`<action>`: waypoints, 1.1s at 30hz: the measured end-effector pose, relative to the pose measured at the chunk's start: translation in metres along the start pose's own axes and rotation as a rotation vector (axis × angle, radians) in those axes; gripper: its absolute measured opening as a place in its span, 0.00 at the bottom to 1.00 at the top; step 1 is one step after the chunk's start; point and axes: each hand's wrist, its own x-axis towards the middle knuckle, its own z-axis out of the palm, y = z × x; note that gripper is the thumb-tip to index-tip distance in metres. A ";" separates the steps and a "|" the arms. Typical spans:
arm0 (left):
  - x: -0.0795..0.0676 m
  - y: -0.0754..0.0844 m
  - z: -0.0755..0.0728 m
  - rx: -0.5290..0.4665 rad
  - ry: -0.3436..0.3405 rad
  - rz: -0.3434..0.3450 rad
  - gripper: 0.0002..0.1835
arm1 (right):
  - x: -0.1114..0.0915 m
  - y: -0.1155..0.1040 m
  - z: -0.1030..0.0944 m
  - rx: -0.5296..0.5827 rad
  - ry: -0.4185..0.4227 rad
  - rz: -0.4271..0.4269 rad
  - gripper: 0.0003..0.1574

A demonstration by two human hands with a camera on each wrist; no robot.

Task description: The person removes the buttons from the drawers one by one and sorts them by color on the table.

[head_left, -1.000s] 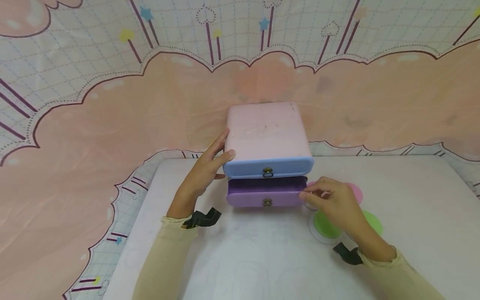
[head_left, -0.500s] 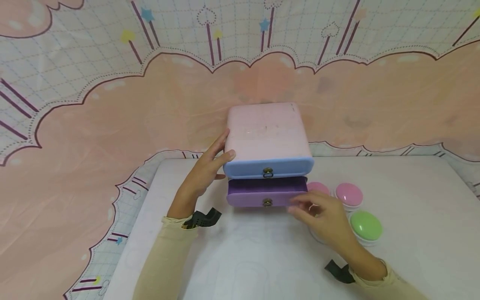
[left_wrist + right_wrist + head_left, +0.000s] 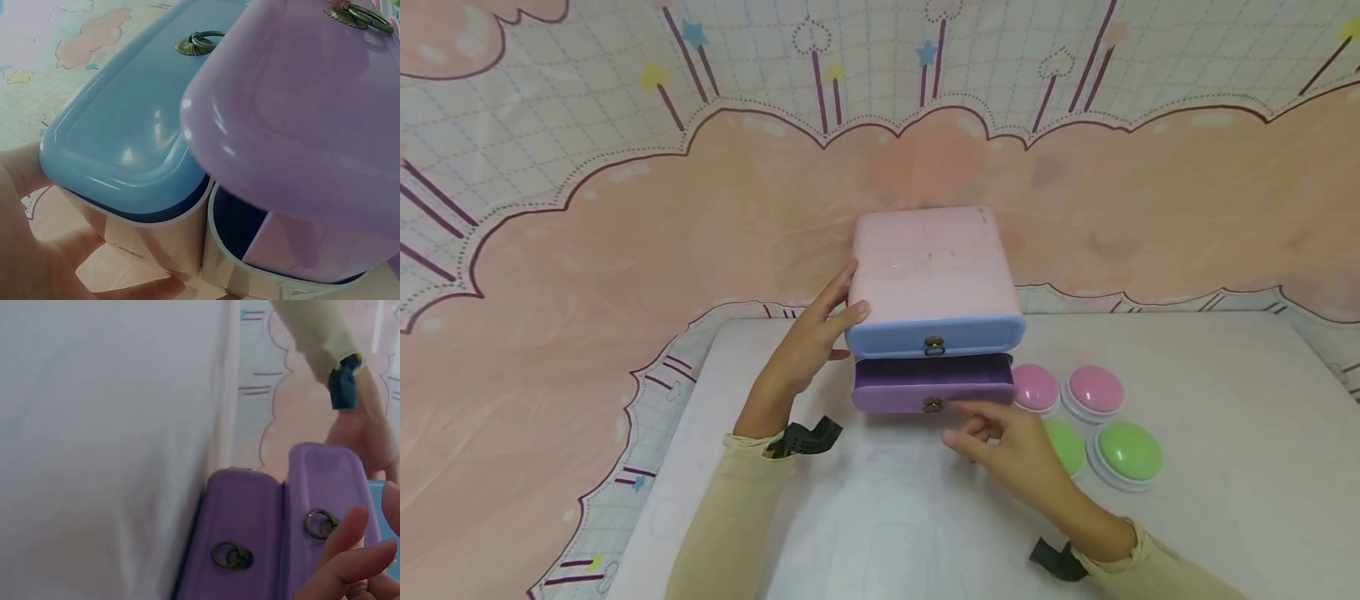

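A small pink box with drawers stands on the table. Its blue top drawer is closed, and the purple drawer under it is pulled out. My left hand rests against the box's left side, fingers spread, thumb on the top front edge. At the purple drawer's front, my right hand has its index fingertip just right of the brass ring pull. Its thumb stays lower and apart. The right wrist view reveals another purple drawer front with a ring, closed, below the pulled-out one.
Right of the box sit two pink domed discs and two green domed discs on white bases; my right hand partly covers one green disc. A patterned cloth hangs behind the white table.
My right hand has slid left along the purple drawer's front, from its right corner to near the ring pull, uncovering more of the discs. My left hand has stayed put.
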 end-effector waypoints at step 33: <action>-0.001 0.000 0.000 0.003 0.002 0.001 0.36 | 0.016 -0.002 0.032 0.535 -0.049 0.385 0.22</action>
